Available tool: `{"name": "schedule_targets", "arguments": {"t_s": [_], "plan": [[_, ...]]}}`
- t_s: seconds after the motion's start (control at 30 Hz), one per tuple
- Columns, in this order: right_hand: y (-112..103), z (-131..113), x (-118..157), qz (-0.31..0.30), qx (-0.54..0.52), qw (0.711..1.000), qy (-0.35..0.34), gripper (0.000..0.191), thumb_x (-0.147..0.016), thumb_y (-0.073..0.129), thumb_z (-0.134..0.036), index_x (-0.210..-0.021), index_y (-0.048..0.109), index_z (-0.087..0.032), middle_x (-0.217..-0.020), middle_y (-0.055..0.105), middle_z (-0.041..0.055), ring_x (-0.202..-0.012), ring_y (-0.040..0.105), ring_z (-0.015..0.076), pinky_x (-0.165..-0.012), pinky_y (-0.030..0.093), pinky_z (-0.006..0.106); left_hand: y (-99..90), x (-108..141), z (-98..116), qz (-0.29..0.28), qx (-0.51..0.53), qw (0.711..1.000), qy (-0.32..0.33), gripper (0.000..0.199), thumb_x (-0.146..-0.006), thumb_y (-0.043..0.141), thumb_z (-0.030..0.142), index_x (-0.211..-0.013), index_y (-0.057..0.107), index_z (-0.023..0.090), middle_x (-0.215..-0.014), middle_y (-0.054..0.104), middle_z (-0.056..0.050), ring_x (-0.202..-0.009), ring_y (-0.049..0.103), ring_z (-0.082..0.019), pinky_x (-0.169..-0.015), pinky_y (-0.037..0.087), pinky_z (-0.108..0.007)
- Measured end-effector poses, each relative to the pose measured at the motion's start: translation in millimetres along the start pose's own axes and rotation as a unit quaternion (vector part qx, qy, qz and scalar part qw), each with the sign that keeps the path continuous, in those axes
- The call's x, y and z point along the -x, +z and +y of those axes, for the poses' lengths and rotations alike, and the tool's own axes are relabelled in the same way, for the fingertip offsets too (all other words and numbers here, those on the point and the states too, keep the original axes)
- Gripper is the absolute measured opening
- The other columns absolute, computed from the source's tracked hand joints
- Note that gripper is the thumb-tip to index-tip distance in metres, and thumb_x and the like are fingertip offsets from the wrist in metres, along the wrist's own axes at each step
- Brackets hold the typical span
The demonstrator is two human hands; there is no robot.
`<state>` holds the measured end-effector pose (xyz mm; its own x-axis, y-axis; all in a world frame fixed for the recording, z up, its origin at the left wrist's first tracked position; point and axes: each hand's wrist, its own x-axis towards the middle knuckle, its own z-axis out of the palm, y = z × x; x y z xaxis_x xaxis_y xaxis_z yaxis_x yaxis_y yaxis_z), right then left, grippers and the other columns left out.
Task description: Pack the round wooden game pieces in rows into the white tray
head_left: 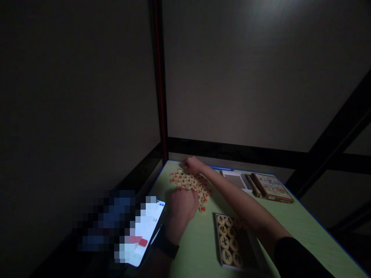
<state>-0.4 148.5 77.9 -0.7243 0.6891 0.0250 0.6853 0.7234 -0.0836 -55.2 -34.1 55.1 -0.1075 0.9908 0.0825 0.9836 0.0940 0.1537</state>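
Round Chinese chess pieces (188,179) with red and black characters lie bunched on the green table (199,239). My left hand (184,202), with a dark band at the wrist, rests at the near edge of the bunch, back up; its fingers are hidden under it. My right hand (193,165) reaches across to the far edge of the bunch, fingers curled in. Whether a piece is in it cannot be seen. Below my right forearm is an open box (218,235) with several larger pieces in rows on its left side.
A white open tray (246,185) stands at the back right, beside a patterned box (272,187). At the lower left a lit phone (150,227) is near the table's left edge, partly blurred. Grey walls (232,77) rise behind and to the left.
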Motion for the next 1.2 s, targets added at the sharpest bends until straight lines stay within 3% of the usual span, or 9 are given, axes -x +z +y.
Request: {"name": "schedule_targets", "arguments": {"t_s": [0.2, 0.37, 0.67, 0.83, 0.97, 1.1, 1.2], "plan": [[6, -33, 2, -0.005, -0.022, 0.995, -0.102, 0.037, -0.075, 0.064, -0.008, -0.108, 0.077, -0.02, -0.099, 0.078, 0.0031, -0.088, 0.069, 0.0164, -0.077, 0.045, 0.02, 1.1, 3, 6, -0.001, 0.009, 0.999, 0.039, 0.046, -0.097, 0.037, 0.026, -0.088, 0.079, 0.01, -0.082, 0.075, -0.019, -0.08, 0.073, -0.025, -0.07, 0.051, -0.033], [22, -52, -1, -0.01, -0.001, 0.99, -0.143, 0.03, -0.073, 0.064, -0.009, -0.097, 0.078, -0.02, -0.093, 0.077, 0.0046, -0.085, 0.068, 0.0193, -0.071, 0.044, 0.024, 4.3, 5, 11, 0.015, 0.002, 0.999, 0.049, 0.046, -0.096, 0.037, 0.027, -0.087, 0.078, 0.008, -0.082, 0.075, -0.02, -0.08, 0.072, -0.028, -0.071, 0.052, -0.038], [23, -63, 4, 0.006, 0.033, 0.986, -0.161, 0.023, -0.08, 0.057, -0.009, -0.092, 0.075, -0.018, -0.089, 0.075, 0.0087, -0.09, 0.064, 0.0227, -0.075, 0.042, 0.028, 6.2, 5, 11, 0.029, 0.012, 0.998, 0.058, 0.043, -0.095, 0.039, 0.026, -0.086, 0.078, 0.008, -0.08, 0.075, -0.02, -0.079, 0.073, -0.029, -0.073, 0.05, -0.038], [5, -58, 16, 0.044, 0.006, 0.989, -0.139, 0.022, -0.082, 0.057, -0.009, -0.098, 0.071, -0.014, -0.097, 0.074, 0.0116, -0.093, 0.064, 0.0229, -0.082, 0.042, 0.029, 4.4, 5, 10, 0.019, 0.021, 0.998, 0.051, 0.046, -0.096, 0.036, 0.027, -0.086, 0.078, 0.009, -0.083, 0.075, -0.02, -0.078, 0.073, -0.028, -0.071, 0.05, -0.036], [-19, -25, 58, 0.102, -0.107, 0.984, -0.101, 0.027, -0.083, 0.059, -0.01, -0.108, 0.068, -0.013, -0.107, 0.072, 0.0121, -0.093, 0.065, 0.0209, -0.079, 0.044, 0.027, 0.5, 6, 9, 0.024, 0.025, 0.998, 0.057, 0.046, -0.096, 0.035, 0.024, -0.085, 0.078, 0.012, -0.085, 0.076, -0.017, -0.077, 0.073, -0.025, -0.068, 0.05, -0.033], [-29, 10, 148, 0.116, -0.19, 0.972, -0.076, 0.029, -0.082, 0.056, -0.006, -0.106, 0.067, -0.016, -0.1, 0.072, 0.0088, -0.083, 0.066, 0.0181, -0.075, 0.048, 0.028, -2.0, 9, 11, 0.02, 0.025, 0.996, 0.085, 0.044, -0.097, 0.035, 0.024, -0.086, 0.077, 0.014, -0.087, 0.077, -0.015, -0.079, 0.072, -0.023, -0.071, 0.048, -0.031], [-25, 16, 220, 0.096, -0.218, 0.97, -0.052, 0.025, -0.085, 0.056, -0.01, -0.104, 0.068, -0.02, -0.089, 0.071, 0.0054, -0.072, 0.065, 0.0167, -0.069, 0.05, 0.027, 1.3, 11, 13, 0.033, 0.032, 0.994, 0.103, 0.045, -0.098, 0.034, 0.026, -0.085, 0.076, 0.015, -0.088, 0.077, -0.014, -0.079, 0.072, -0.021, -0.073, 0.047, -0.031]]}}
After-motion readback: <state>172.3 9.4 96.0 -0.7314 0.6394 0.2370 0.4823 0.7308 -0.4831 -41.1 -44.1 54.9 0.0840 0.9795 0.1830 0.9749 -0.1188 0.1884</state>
